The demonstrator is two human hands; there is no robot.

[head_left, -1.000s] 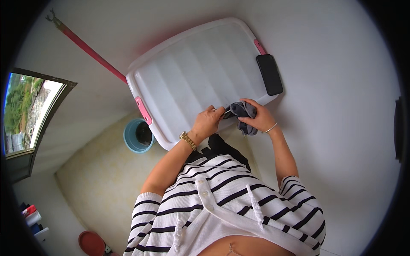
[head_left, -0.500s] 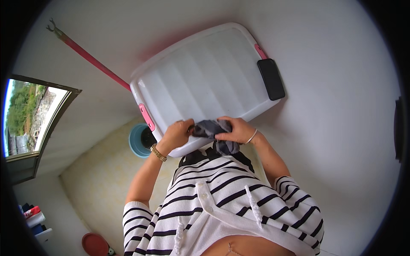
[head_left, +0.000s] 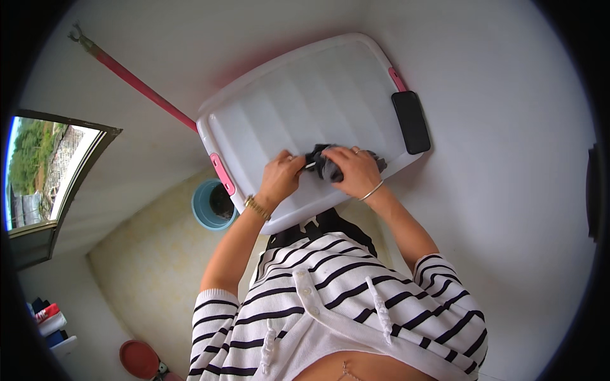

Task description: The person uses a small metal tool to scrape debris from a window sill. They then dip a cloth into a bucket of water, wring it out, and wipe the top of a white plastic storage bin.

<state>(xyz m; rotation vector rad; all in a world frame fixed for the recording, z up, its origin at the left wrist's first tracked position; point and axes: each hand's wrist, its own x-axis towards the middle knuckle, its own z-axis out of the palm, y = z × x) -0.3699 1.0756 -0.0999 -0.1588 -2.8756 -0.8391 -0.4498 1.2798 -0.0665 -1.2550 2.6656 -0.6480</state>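
A crumpled dark grey and black cloth is bunched over the front part of a white storage box lid. My right hand is wrapped over the cloth from the right, and part of it sticks out past the knuckles. From the left, my left hand pinches the cloth's black edge, where a small white strip shows. Folds and fingers hide most of the cloth's shape.
A black phone lies on the lid's right edge, beside a pink latch. To the left on the floor stands a blue bucket with something dark inside. A red pole leans by the wall near a window.
Both hands have moved forward over the lid with the cloth. The cloth is now bunched more tightly under my right hand, which has turned over the top of it.
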